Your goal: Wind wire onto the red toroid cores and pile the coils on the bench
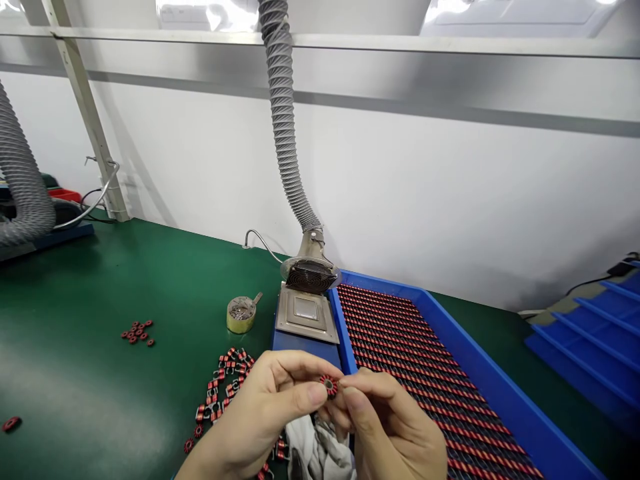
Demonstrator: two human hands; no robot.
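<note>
Green bench (90, 313), red toroid (329, 385) half-hidden between fingers (365, 388)

Toroid coils (400, 333) in rows inside a tray (500, 373), right of a metal plate (306, 313); a tape roll (241, 315) left of it

Green workbench (100, 293) with loose red ring cores (137, 332), a tape roll (241, 315), a blue tray (475, 353)

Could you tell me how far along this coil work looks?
Done: rows of coils fill the blue tray. In hand: one red ring coil, pinched between the left hand and right hand. Left: a loose heap of coils and a small cluster of rings on the green mat.
</note>
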